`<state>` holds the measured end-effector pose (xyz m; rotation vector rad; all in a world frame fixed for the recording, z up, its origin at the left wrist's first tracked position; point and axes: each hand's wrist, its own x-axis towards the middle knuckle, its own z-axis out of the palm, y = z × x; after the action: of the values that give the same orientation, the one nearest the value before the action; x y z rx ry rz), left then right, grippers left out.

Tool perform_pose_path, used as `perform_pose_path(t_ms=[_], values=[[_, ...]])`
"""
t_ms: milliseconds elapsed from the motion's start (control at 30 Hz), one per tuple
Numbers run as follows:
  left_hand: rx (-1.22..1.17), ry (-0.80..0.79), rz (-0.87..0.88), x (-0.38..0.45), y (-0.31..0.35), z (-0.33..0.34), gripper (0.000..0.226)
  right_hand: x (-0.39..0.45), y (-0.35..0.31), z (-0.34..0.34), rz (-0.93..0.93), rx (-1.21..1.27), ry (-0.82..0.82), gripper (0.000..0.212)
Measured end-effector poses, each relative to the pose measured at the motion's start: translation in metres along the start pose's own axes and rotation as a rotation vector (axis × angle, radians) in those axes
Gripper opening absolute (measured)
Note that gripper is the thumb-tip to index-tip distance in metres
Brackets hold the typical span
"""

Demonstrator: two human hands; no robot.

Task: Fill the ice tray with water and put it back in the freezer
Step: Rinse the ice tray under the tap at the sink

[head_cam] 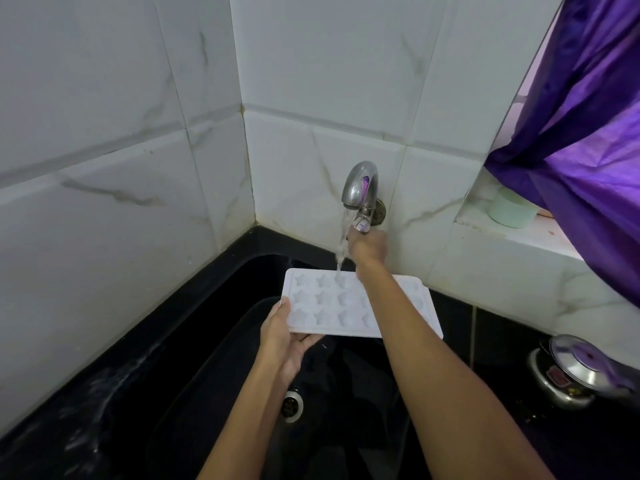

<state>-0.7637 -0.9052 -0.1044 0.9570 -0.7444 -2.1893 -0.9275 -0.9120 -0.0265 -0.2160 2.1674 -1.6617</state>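
Head view, left to right. Marbled white wall tiles [114, 140] at far left, meeting in a corner behind the basin. Black sink [214, 278] below, wet along its left rim [104, 386], with a metal drain [292, 407] low in the middle. Left hand [285, 336] held over the basin, palm up under the near left corner of the ice tray, thumb laid on the tray's top edge, fingers cupped beneath. White ice tray [332, 306] held roughly level above the sink, star-shaped cells facing up, its right part hidden by the right forearm. Chrome tap [358, 183] fixed to the back wall, running; water stream [342, 244] falling into a cell in the far row of the tray. Right hand [369, 245] reached over the tray, closed round the tap handle [363, 226] just below the spout. Pale green tub [512, 211] on the white ledge at right, partly covered by a purple curtain [581, 133]. Steel pot with lid [581, 368] on the black counter at far right, well apart from the tray.
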Motion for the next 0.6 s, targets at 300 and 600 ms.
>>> perform_pose_path(t_ms=[300,600], values=[[-0.039,0.096,0.01,-0.012,-0.008,0.011,0.026,-0.086,0.078,0.011,-0.725,-0.988,-0.363,0.057],[-0.024,0.194,0.071,-0.024,-0.023,0.0,0.023,-0.064,0.09,-0.058,-0.144,-1.187,-0.09,0.09]])
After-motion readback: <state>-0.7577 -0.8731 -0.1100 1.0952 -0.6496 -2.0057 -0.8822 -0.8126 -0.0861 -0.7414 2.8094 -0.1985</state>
